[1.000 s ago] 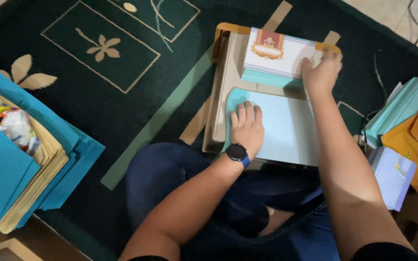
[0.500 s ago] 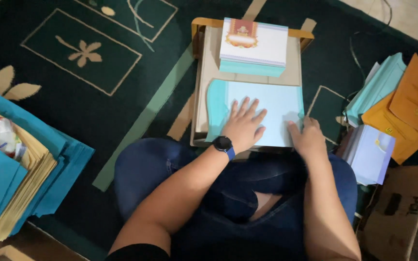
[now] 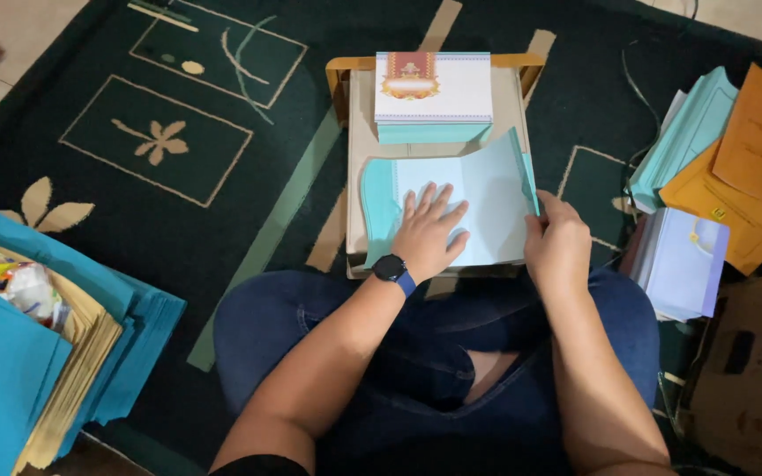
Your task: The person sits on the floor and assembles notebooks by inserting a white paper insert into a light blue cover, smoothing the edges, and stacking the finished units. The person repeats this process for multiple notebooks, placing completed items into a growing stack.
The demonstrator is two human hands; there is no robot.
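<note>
A pale blue paper envelope blank (image 3: 487, 189) lies flat on a small tan board (image 3: 359, 132) in front of my knees. My left hand (image 3: 429, 231), with a dark watch on its wrist, presses flat on the sheet, fingers spread. My right hand (image 3: 556, 240) pinches the sheet's right flap and lifts it up along a crease. Behind the sheet on the board sits a stack of white cards (image 3: 434, 86) with a red and gold crest, resting on teal paper.
A dark green patterned carpet (image 3: 178, 132) lies under everything. Teal and tan paper stacks (image 3: 37, 353) sit at the left. At the right lie teal envelopes (image 3: 685, 132), orange envelopes (image 3: 756, 167), lavender sheets (image 3: 685, 260) and a cardboard box (image 3: 747, 370).
My right hand came back from the card stack to the sheet's right edge and raised the flap. My left hand stayed pressed on the sheet.
</note>
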